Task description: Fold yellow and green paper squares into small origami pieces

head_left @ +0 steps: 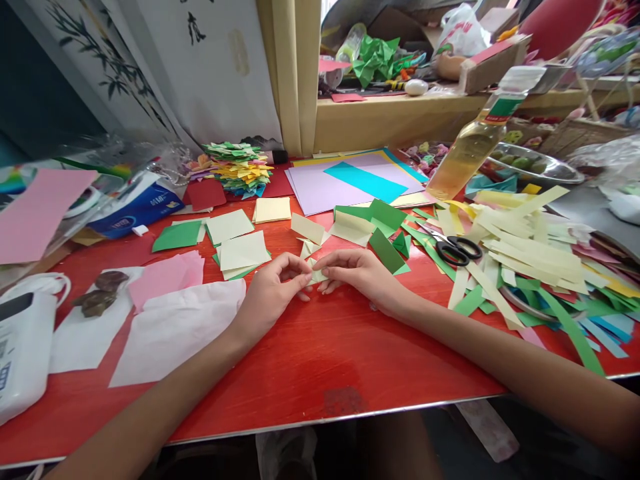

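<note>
My left hand [274, 288] and my right hand [356, 270] meet over the red table [310, 367], fingers pinched together on a small folded piece of pale yellow paper [314, 273]. The paper rests on the table between my fingertips, and most of it is hidden by them. Just beyond lie more pale yellow squares [243, 250] and another folded yellow piece [309, 230].
Black-handled scissors [453, 247] lie right of my right hand among green pieces [385, 250] and a heap of paper strips [530, 257]. A bottle of yellowish liquid [473, 143], large coloured sheets [357, 179], a stack of folded papers [240, 167], white and pink sheets [170, 320], and a white device [25, 340] surround the work spot.
</note>
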`<state>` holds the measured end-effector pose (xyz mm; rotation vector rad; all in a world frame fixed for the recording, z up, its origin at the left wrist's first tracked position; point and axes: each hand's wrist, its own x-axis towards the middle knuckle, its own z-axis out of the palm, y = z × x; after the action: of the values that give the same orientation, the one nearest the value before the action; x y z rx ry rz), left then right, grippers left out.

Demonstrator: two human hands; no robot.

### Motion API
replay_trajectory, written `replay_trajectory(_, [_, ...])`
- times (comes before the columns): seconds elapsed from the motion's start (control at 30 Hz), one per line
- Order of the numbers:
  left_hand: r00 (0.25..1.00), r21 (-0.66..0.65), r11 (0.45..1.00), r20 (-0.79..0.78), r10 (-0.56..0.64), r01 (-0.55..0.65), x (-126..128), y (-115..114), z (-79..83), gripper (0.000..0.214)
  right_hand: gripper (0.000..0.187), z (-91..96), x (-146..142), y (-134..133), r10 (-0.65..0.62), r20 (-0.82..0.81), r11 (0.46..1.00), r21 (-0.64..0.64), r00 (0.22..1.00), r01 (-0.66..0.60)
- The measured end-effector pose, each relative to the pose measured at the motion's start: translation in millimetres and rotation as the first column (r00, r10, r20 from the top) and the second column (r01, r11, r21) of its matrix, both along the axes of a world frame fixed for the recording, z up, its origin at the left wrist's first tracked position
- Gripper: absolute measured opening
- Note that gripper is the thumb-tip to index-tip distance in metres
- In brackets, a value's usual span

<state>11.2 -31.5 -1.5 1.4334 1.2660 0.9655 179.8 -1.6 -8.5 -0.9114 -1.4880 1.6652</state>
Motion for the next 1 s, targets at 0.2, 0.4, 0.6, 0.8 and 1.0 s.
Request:
replay_trajectory(0.2, [0.999, 0.039, 0.999, -0.048, 0.0, 0.002, -0.1, 0.6, 0.7, 0.006, 0.01, 0.2, -1.2, -0.4, 0.044, -0.013, 0.997, 0.058, 0.999, -0.043])
replay_trajectory(0.4, [0.998, 0.065, 0.997, -0.064, -0.025, 0.029, -0.5, -0.2, -0.7, 0.007, 0.012, -2.4, -0.7, -1.7, 0.036, -0.005, 0.995, 0.092, 0.999, -0.035])
replay_trajectory(0.6, [0.992, 0.06, 0.997, -0.112, -0.051, 0.058, -0.5, -0.1, 1.9, 0.005, 0.015, -6.9, 0.2, -3.0, -0.011, 0.021, 0.988, 0.156, 1.0, 0.008])
replay_trajectory(0.8, [1.0, 0.072, 0.997, -0.018, -0.022, 0.023, 0.8, -2.5, 4.7, 0.013, 0.023, 1.0, -1.2, -3.5, 0.0, 0.009, 0.999, 0.039, 1.0, 0.0])
replay_trajectory(1.0, [0.992, 0.016, 0.993, 0.033, -0.12, 0.12, 2.7, -5.2, 6.3, 0.015, 0.023, 2.8, 0.1, -5.5, 0.011, 0.067, 0.997, 0.078, 0.998, -0.017])
